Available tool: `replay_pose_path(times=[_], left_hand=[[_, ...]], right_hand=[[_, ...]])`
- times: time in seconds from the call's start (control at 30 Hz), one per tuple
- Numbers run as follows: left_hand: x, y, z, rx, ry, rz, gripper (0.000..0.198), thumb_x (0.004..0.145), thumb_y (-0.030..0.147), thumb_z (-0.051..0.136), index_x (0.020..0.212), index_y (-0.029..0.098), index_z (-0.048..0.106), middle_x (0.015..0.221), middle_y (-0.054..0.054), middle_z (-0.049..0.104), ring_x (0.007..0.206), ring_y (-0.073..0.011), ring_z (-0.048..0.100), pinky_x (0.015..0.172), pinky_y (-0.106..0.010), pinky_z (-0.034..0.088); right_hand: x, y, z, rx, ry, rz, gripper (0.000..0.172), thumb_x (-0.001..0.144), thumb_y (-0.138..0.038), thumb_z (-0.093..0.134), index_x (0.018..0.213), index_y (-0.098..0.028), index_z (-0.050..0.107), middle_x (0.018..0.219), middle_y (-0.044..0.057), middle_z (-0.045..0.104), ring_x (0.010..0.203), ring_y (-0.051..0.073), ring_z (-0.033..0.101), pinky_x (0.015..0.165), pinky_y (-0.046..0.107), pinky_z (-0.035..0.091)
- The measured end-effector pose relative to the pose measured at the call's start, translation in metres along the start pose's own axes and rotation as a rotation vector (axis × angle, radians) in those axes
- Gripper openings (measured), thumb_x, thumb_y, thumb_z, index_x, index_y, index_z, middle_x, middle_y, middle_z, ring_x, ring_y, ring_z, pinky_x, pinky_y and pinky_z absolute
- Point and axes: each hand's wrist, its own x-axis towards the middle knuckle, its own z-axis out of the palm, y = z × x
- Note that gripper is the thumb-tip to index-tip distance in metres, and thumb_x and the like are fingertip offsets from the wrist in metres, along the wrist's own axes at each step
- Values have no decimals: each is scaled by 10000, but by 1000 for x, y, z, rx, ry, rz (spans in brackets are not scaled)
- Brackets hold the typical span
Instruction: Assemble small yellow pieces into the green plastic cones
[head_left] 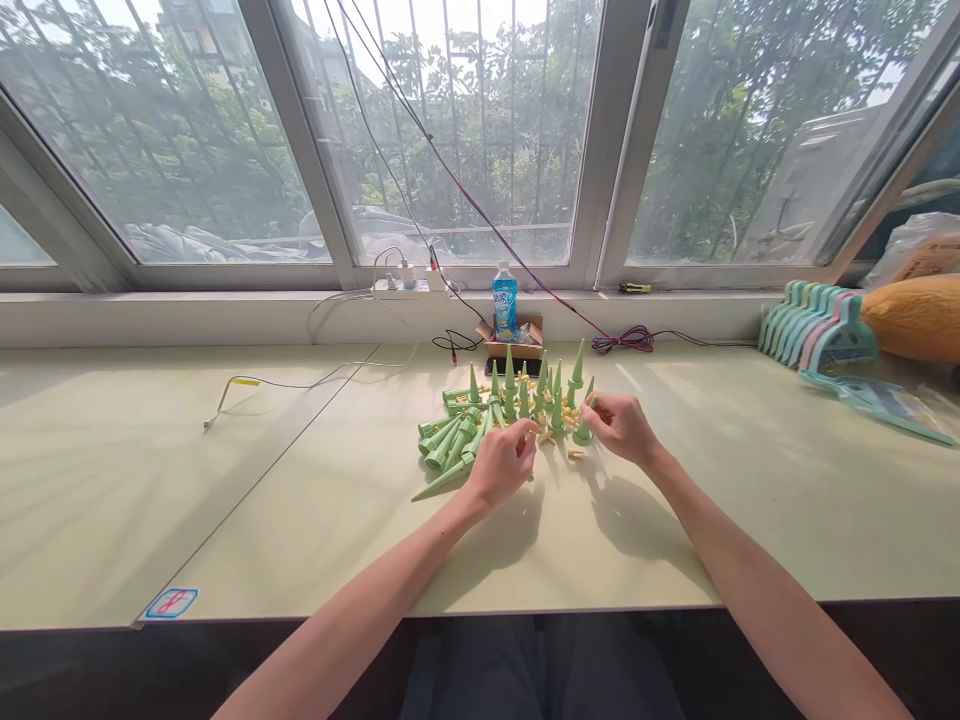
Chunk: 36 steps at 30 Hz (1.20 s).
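My right hand (619, 425) is closed, its fingertips pinching an upright green plastic spike (582, 436) with a wide round base. My left hand (506, 462) is closed in front of the pile; its fingers hide whatever they hold. Left of it lie several green spikes (450, 445) on their sides, points and capped ends mixed. Behind both hands, more green spikes (510, 375) stand point up. Small yellow plastic pieces (551, 438) are scattered among them, and one yellow piece (575, 455) rests on the table (600, 560) between my hands.
Behind the spikes are a dark phone (514, 367), a small cardboard box (529, 345) and a blue bottle (505, 305). Coiled wire (626, 340) lies right of them. A white cable (217, 410) crosses the left side. Pastel plastic pieces (817, 325) stand in a row at far right.
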Motion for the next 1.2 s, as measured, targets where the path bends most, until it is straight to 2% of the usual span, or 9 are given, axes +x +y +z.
replay_pose_path(times=[0.1, 0.3, 0.77, 0.93, 1.07, 1.13, 1.2], left_hand=[[0, 1, 0, 4, -1, 6, 169, 902, 149, 483, 902, 169, 651, 473, 77, 484, 427, -76, 449, 557, -196, 392], [-1, 1, 0, 9, -17, 3, 179, 903, 152, 482, 918, 174, 659, 464, 76, 499, 433, -84, 481, 573, -204, 410], [-1, 1, 1, -10, -17, 23, 181, 896, 137, 485, 923, 169, 661, 474, 69, 509, 431, -82, 500, 526, -186, 387], [-2, 0, 1, -11, -15, 31, 175, 897, 139, 490, 924, 168, 661, 482, 67, 511, 434, -81, 499, 525, -184, 386], [-1, 0, 1, -14, -13, 27, 173, 894, 137, 492, 922, 168, 660, 489, 66, 511, 434, -78, 489, 523, -182, 380], [-1, 0, 1, -7, -9, 24, 175, 891, 133, 488, 911, 172, 658, 479, 70, 490, 432, -78, 476, 528, -184, 378], [-1, 0, 0, 4, -6, 13, 178, 893, 137, 480, 904, 177, 653, 473, 74, 465, 433, -79, 456, 537, -189, 376]], right_hand=[[-1, 4, 3, -51, -72, -2, 342, 867, -299, 494, 578, -202, 340, 523, -69, 268, 501, 86, 233, 498, 237, 238], [-1, 10, 7, -118, -84, 20, 362, 865, -303, 488, 586, -205, 280, 527, -65, 272, 518, 91, 233, 512, 242, 230], [-1, 9, 9, -123, -80, 44, 402, 880, -344, 500, 582, -207, 267, 510, -64, 286, 506, 93, 238, 505, 243, 237], [-2, 6, 9, -127, -56, 16, 356, 883, -331, 516, 586, -201, 370, 502, -64, 332, 490, 92, 277, 506, 237, 272], [-2, 1, 8, -91, 25, 2, 185, 890, -321, 527, 761, -194, 564, 504, -70, 414, 457, 91, 350, 509, 220, 333], [-3, -2, 7, -70, 134, -16, 139, 887, -316, 531, 876, -192, 593, 514, -73, 437, 452, 93, 385, 514, 213, 360], [-3, -7, 7, -88, 231, -43, 139, 887, -310, 523, 899, -192, 595, 515, -70, 439, 457, 97, 398, 524, 212, 373]])
